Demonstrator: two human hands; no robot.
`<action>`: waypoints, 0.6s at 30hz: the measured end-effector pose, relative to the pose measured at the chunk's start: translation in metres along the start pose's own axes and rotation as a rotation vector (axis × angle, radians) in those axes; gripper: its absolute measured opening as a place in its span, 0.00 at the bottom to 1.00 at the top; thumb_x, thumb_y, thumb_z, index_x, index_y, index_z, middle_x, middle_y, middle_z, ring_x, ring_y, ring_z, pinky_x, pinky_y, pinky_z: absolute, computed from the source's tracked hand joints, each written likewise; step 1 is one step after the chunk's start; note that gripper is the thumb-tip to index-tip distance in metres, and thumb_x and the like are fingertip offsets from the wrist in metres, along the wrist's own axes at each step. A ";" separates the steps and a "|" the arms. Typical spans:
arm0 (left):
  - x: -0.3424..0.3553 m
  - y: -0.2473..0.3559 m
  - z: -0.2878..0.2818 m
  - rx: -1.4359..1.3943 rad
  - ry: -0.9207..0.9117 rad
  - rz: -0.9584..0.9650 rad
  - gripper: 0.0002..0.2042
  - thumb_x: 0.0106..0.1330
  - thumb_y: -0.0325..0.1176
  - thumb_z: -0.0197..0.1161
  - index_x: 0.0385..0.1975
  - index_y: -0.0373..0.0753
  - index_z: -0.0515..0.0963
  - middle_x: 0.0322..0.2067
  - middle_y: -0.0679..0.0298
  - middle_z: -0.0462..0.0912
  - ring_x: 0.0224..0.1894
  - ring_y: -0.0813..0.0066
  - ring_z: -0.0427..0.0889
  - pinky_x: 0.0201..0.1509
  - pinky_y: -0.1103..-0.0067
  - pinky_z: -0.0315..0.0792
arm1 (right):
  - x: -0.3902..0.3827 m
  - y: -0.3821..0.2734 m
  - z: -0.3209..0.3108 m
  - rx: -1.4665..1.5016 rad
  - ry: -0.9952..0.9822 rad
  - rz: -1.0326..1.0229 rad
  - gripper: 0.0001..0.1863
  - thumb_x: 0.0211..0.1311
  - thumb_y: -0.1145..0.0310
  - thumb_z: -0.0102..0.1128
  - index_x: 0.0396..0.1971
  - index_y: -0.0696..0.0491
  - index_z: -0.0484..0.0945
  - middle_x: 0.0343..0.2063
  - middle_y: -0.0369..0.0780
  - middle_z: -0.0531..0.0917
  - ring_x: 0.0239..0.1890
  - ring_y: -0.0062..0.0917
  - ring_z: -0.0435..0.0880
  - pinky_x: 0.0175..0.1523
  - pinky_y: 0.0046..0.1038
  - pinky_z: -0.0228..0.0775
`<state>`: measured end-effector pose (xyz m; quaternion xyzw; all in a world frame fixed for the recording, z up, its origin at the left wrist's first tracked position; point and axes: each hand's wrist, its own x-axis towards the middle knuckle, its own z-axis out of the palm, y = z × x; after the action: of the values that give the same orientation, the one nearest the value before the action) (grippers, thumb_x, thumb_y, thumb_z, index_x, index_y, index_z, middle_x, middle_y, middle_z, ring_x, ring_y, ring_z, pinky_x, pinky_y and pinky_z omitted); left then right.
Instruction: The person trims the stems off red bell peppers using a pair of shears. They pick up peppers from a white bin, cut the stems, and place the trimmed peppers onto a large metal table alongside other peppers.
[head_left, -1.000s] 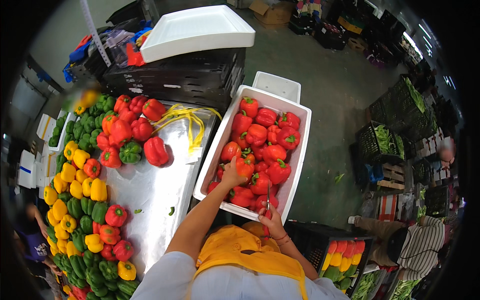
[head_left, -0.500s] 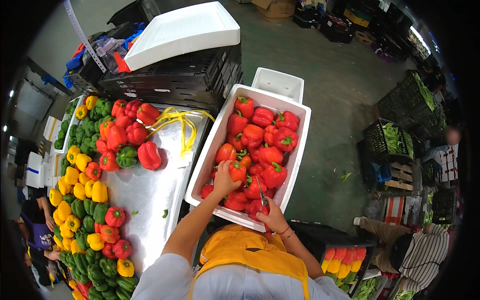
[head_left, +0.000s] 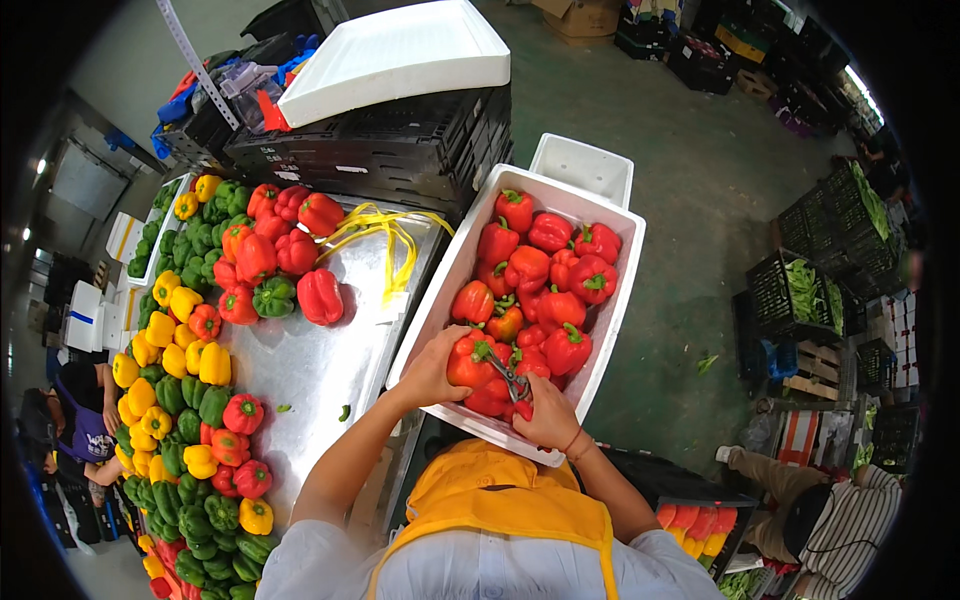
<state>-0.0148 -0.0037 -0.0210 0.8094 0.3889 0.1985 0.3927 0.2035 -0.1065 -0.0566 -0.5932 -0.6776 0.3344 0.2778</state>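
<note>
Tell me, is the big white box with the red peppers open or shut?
Open. No lid covers the white box: looking down, you can see the red peppers piled inside it.

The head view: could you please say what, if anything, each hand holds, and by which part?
Left hand: a red pepper, by its left side. Right hand: scissors, by their red handles.

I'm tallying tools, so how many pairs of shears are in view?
1: the red-handled shears, in the right hand, blades near a red pepper held by the left hand. More may be hidden.
</note>
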 end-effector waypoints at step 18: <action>0.013 -0.015 -0.003 -0.021 -0.275 -0.051 0.44 0.35 0.36 0.71 0.57 0.38 0.56 0.51 0.50 0.64 0.55 0.57 0.66 0.58 0.73 0.62 | -0.003 0.011 0.006 0.013 -0.073 0.066 0.33 0.38 0.66 0.57 0.47 0.64 0.62 0.32 0.52 0.74 0.38 0.45 0.74 0.46 0.36 0.67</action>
<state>-0.0155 0.0140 -0.0305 0.8148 0.3497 0.0796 0.4555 0.2060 -0.1095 -0.0692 -0.6006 -0.6653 0.3692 0.2455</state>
